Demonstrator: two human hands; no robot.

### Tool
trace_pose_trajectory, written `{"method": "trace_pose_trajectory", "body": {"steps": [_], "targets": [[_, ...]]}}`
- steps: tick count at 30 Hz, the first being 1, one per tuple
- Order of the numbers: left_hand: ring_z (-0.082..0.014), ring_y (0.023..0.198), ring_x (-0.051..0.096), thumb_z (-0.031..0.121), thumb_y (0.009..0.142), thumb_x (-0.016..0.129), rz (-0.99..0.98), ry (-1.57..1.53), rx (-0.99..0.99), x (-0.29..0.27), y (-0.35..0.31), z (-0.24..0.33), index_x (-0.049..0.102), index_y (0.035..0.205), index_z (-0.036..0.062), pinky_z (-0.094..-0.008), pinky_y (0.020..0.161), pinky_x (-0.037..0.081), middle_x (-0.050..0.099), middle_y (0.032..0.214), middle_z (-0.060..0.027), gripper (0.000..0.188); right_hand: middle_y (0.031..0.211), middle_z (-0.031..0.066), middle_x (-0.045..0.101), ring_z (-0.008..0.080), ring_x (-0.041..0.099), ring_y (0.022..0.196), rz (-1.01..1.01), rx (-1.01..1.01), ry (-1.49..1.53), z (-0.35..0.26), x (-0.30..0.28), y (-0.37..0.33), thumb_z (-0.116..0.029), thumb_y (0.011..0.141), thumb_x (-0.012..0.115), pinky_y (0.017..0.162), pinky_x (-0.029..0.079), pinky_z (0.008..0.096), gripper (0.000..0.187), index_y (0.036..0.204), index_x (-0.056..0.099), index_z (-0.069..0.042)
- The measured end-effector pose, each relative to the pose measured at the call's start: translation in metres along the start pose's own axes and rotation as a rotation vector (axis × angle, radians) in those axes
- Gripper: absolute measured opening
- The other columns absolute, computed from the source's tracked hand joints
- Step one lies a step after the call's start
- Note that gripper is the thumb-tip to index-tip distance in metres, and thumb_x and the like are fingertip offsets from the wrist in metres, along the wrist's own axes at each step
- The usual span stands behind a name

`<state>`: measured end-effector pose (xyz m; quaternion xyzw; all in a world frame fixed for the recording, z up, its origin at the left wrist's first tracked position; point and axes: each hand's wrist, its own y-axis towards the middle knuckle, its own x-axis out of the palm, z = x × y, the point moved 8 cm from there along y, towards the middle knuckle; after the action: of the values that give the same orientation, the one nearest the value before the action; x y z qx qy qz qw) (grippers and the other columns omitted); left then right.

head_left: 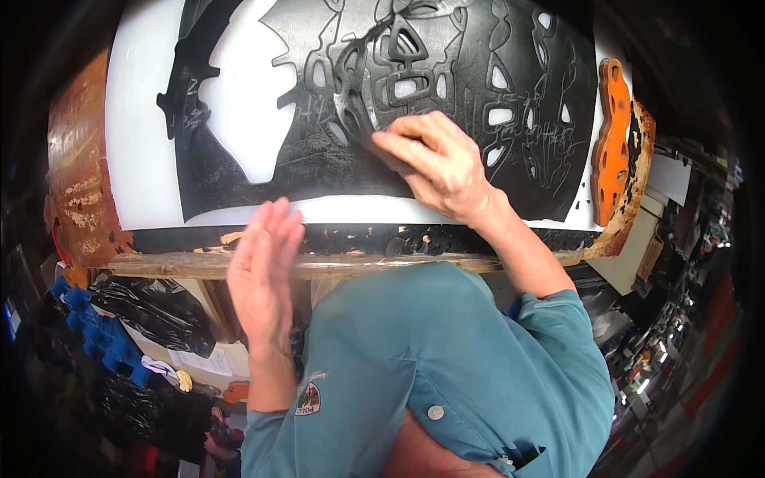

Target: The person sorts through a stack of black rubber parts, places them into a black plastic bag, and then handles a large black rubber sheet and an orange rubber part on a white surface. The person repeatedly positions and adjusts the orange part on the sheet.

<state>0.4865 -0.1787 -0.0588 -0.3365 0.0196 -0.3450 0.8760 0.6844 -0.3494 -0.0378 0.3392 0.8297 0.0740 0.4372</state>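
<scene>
A black sheet (319, 163) of leather or rubber, full of cut-out holes and scored outlines, lies on a white board (139, 127). My right hand (442, 163) is closed at the sheet's middle, its thumb and fingers pinching the lower end of a curved black cut piece (351, 95) with openings in it. That piece stands partly raised from the sheet; my fingers hide its gripped end. My left hand (261, 271) hovers over the front edge of the table, slightly blurred, fingers stretched out and holding nothing.
An orange cutting die (612, 143) with holes lies on the board's right side. The worn wooden table edge (358, 265) runs in front of me. Below left are a blue plastic crate (100, 331) and black plastic bags (155, 315). Cluttered shelves stand at the far right.
</scene>
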Motion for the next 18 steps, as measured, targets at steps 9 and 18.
{"method": "trace_pose_trajectory", "body": {"steps": [9, 18], "targets": [[-0.0437, 0.144, 0.046, 0.015, 0.108, 0.051, -0.195, -0.490, -0.227, 0.041, -0.010, -0.030, 0.029, 0.151, -0.0180, -0.0504, 0.123, 0.038, 0.042, 0.154, -0.0364, 0.058, 0.103, 0.0113, 0.068, 0.0295, 0.065, 0.087, 0.054, -0.075, 0.045, 0.001, 0.000, -0.006, 0.004, 0.066, 0.077, 0.074, 0.056, 0.0381, 0.048, 0.113, 0.072, -0.001], [-0.0247, 0.119, 0.066, 0.011, 0.108, 0.057, -0.196, -0.380, -0.155, 0.079, 0.008, -0.049, 0.062, 0.122, -0.0038, -0.0414, 0.113, 0.050, 0.067, 0.126, -0.0167, 0.022, 0.104, 0.0140, 0.068, 0.0291, 0.067, 0.092, -0.053, -0.082, 0.081, -0.004, 0.001, -0.007, -0.011, 0.077, 0.085, 0.076, 0.056, 0.0392, 0.044, 0.118, 0.071, -0.001]]}}
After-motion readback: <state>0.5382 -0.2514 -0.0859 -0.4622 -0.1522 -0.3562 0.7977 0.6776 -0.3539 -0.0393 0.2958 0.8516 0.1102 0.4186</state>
